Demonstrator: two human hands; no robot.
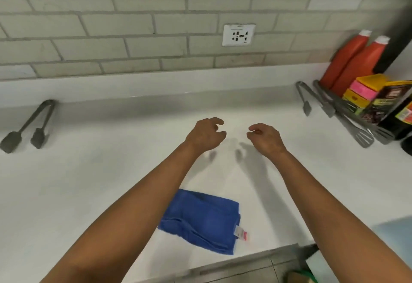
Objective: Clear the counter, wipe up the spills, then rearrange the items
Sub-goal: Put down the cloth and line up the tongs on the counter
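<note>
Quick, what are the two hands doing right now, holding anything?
Left hand: open, fingers loosely curled, holding nothing.
Right hand: open, fingers loosely curled, holding nothing.

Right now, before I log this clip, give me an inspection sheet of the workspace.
Surface: white counter, no spills visible.
Job's things: blue cloth lying flat near the front edge, between the forearms; tongs far left; tongs and spatulas at right.
Clutter: two red bottles, coloured boxes and a dark bottle, grouped in the right back corner.
Grips: left hand and right hand hover above mid-counter, fingers loosely curled, holding nothing.
Cables: nothing seen.
Surroundings: tiled wall with a socket, nothing plugged in.
</note>
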